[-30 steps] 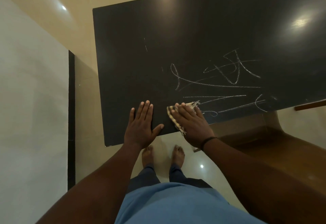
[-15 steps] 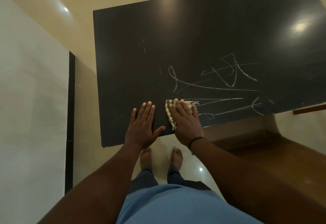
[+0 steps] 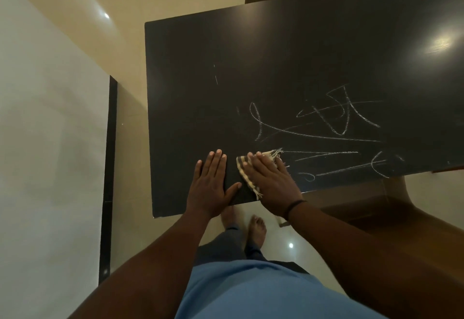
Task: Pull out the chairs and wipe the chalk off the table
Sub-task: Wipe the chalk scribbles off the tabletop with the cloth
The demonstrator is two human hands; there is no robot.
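In the head view, the left hand [image 3: 210, 185] lies flat on the dark bench [image 3: 288, 67] near its front edge, fingers straight, holding nothing. Just beside it, the right hand [image 3: 272, 183] presses a striped, fringed cloth [image 3: 244, 175] onto the bench with straight fingers. White chalk scribbles [image 3: 326, 133] cover the bench right of the cloth. A brown chair [image 3: 376, 218] stands by the bench's front right corner.
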